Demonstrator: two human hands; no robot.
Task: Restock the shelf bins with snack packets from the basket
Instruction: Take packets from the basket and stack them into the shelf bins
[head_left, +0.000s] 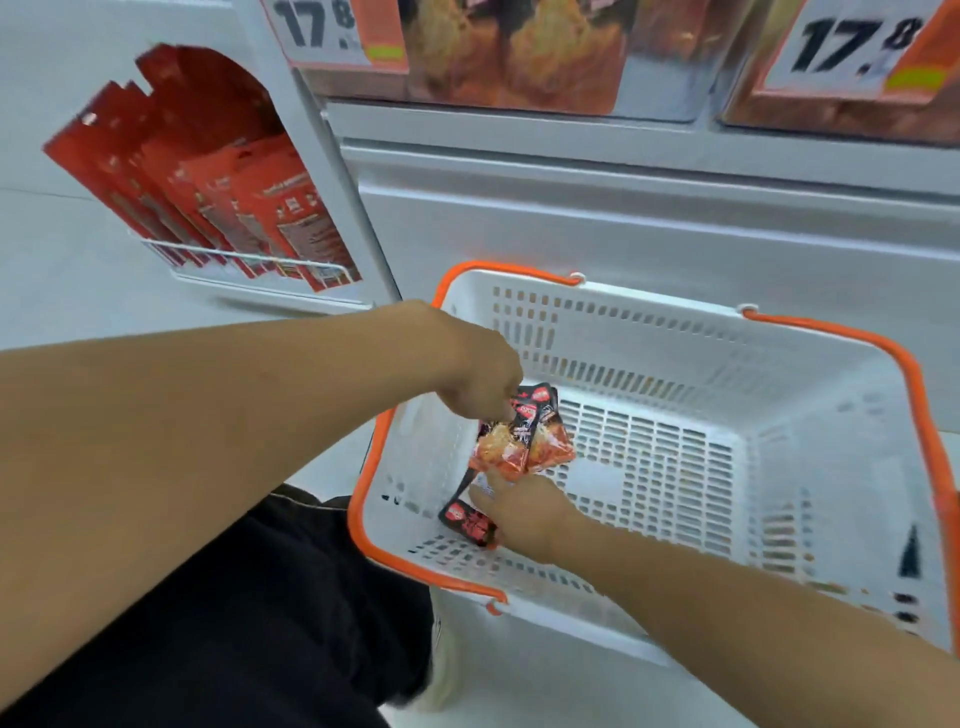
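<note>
We are clearing the basket (670, 332): left hand (483, 374) pinching two packets (524, 441) by their tops, right hand (524, 514) gripping the last packet (467, 522) on the basket floor. Lift w/ firm pinch, avoid crushing.

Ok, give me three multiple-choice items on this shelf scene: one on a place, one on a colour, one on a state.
1. Where does the white plastic basket sit?
A. on a top shelf
B. below the shelf bins
C. on a trolley

2. What colour are the basket's handles?
A. orange
B. blue
C. green

3. What is the left hand doing?
A. hanging idle
B. pressing the basket rim
C. pinching red-and-black snack packets

Key: 1 B, the bins with price cards stand above it; 2 A, both handles show orange; 3 C, packets dangle from its fingers, while the right hand grips another packet.
</note>
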